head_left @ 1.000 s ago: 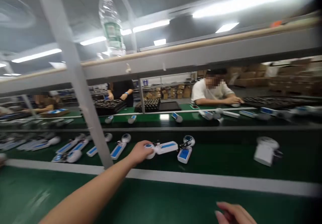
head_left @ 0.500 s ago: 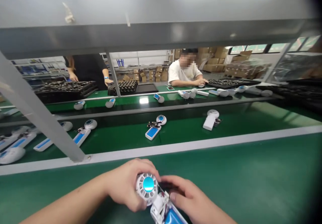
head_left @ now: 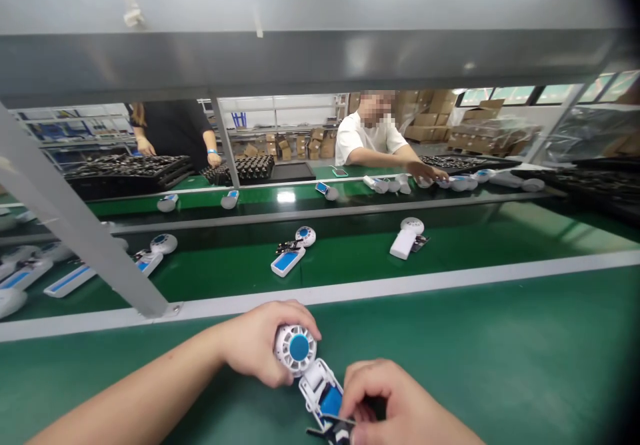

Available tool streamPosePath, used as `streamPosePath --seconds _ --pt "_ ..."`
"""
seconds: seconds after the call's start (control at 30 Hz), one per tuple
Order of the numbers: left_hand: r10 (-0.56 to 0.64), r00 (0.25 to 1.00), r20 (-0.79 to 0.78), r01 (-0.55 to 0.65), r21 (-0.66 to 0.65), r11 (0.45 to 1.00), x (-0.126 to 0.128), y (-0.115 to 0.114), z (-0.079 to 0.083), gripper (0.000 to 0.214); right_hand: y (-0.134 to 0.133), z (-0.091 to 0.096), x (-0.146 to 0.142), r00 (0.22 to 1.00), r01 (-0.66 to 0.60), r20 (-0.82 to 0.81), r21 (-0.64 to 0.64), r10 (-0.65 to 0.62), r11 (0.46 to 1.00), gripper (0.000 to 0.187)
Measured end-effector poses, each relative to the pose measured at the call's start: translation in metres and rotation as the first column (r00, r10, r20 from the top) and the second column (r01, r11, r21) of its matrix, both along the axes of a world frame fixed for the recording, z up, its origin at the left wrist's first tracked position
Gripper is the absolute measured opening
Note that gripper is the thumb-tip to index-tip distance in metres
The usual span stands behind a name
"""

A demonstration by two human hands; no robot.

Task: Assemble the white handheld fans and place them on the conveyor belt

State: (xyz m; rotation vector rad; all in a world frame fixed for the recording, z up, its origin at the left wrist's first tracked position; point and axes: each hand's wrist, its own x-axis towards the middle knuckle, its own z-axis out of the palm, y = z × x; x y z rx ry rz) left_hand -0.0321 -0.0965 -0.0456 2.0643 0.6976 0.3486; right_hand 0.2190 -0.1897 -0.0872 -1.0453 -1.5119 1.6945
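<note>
My left hand (head_left: 263,341) is shut around the round head of a white handheld fan (head_left: 295,349), whose blue hub faces up. The fan lies on the green bench top just past the near edge of the view. Its open white body (head_left: 314,379) has a blue panel that my right hand (head_left: 395,405) partly covers. The fingers of my right hand pinch a small dark circuit board with wires (head_left: 334,426) at the fan's lower end. Most of that board is hidden by the fingers.
Beyond a white strip (head_left: 350,291), a green conveyor belt (head_left: 345,278) carries further white-and-blue fans (head_left: 287,260). A grey steel post (head_left: 75,218) stands at left. Across the line, a co-worker in a white T-shirt (head_left: 370,135) reaches over fans, and another person stands by black trays (head_left: 127,175).
My right hand has slid from the fan's neck down to its lower end, at the dark board. The fan has turned slightly, and the fans on the belt have shifted left.
</note>
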Motion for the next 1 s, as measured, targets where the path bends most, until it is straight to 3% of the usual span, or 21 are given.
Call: streamPosePath --seconds 0.1,0.17,0.23,0.3,0.37,0.43,0.5,0.57,0.63,0.7,0.73,0.83,1.0 --pt "0.061 0.998 -0.011 -0.062 -0.029 0.998 0.001 -0.001 0.006 0.068 -0.001 -0.006 -0.002 1.000 -0.022 0.003 0.031 0.022 0.999 0.016" --pt "0.231 0.973 -0.025 -0.232 -0.002 0.973 0.004 -0.005 0.006 0.065 0.001 -0.010 -0.008 0.998 0.061 0.033 -0.022 -0.060 0.998 0.019" --pt "0.467 0.884 -0.029 -0.467 0.019 0.884 0.008 -0.015 0.000 0.050 0.004 -0.013 -0.016 0.981 0.190 0.037 -0.087 -0.188 0.978 0.021" --pt "0.613 0.787 -0.073 -0.617 -0.138 0.775 0.012 -0.031 -0.011 0.042 0.006 -0.017 -0.023 0.955 0.287 -0.032 -0.141 -0.294 0.947 0.025" --pt "0.590 0.800 -0.107 -0.569 -0.448 0.690 0.018 -0.052 -0.024 0.054 0.004 -0.022 -0.028 0.946 0.259 -0.153 -0.178 -0.287 0.949 0.036" --pt "0.517 0.856 -0.009 -0.399 -0.646 0.651 0.024 -0.070 -0.035 0.067 -0.001 -0.027 -0.030 0.962 0.129 -0.220 -0.155 -0.161 0.979 0.044" --pt "0.515 0.854 0.074 -0.340 -0.669 0.661 0.031 -0.080 -0.039 0.072 -0.005 -0.028 -0.030 0.983 0.038 -0.180 -0.058 -0.047 0.998 0.035" --pt "0.581 0.814 0.023 -0.431 -0.645 0.631 0.037 -0.082 -0.038 0.067 -0.006 -0.025 -0.026 0.994 0.103 -0.039 0.144 -0.098 0.984 0.023" --pt "0.632 0.771 -0.079 -0.541 -0.606 0.583 0.041 -0.078 -0.033 0.057 -0.002 -0.020 -0.021 0.958 0.197 0.108 0.422 -0.265 0.885 0.020" --pt "0.641 0.758 -0.116 -0.581 -0.565 0.585 0.043 -0.072 -0.028 0.049 0.004 -0.016 -0.017 0.898 0.165 0.219 0.637 -0.382 0.753 0.022" --pt "0.638 0.761 -0.117 -0.584 -0.552 0.595 0.044 -0.070 -0.027 0.045 0.007 -0.014 -0.017 0.875 0.125 0.262 0.691 -0.407 0.712 0.024" --pt "0.626 0.775 -0.087 -0.565 -0.541 0.623 0.045 -0.067 -0.028 0.033 0.013 -0.015 -0.021 0.821 0.042 0.350 0.751 -0.451 0.659 0.028" --pt "0.645 0.765 -0.009 -0.561 -0.502 0.658 0.047 -0.070 -0.035 0.009 0.011 -0.019 -0.029 0.740 -0.044 0.400 0.831 -0.541 0.554 0.017"
